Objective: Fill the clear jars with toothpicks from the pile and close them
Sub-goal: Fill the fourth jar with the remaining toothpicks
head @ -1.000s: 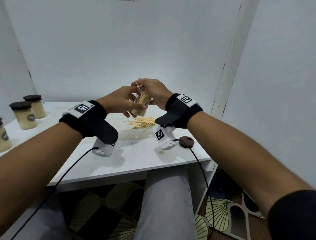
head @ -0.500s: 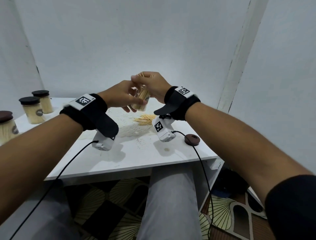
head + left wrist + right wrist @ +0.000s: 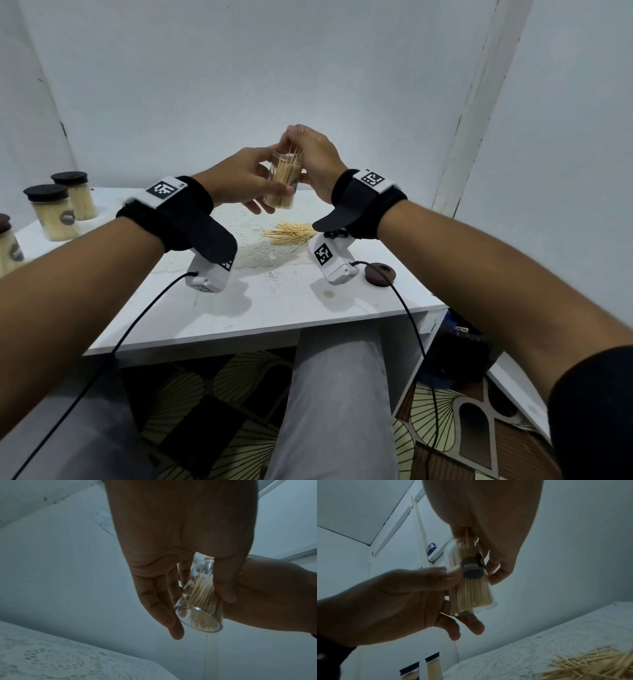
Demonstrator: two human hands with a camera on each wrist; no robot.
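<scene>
A clear jar [image 3: 283, 180] partly full of toothpicks is held in the air above the white table [image 3: 291, 301]. My left hand [image 3: 239, 181] grips the jar [image 3: 199, 601] round its side, thumb in front. My right hand [image 3: 308, 154] is over the jar's open mouth, its fingertips pinching a small bunch of toothpicks [image 3: 467, 539] that stick down into the jar [image 3: 469, 582]. A loose pile of toothpicks [image 3: 289, 234] lies on the table under the hands. A dark round lid [image 3: 379, 273] lies near the right front edge.
Two filled jars with dark lids [image 3: 51, 212] [image 3: 73, 195] stand at the table's far left, a third [image 3: 7, 246] at the left edge. A lace mat [image 3: 246, 240] covers the table's middle. Walls close in behind and to the right.
The camera has tilted upward, so the table sits lower in view. Both hands hold the jar a little higher, and the right hand has shifted onto the jar's mouth with toothpicks.
</scene>
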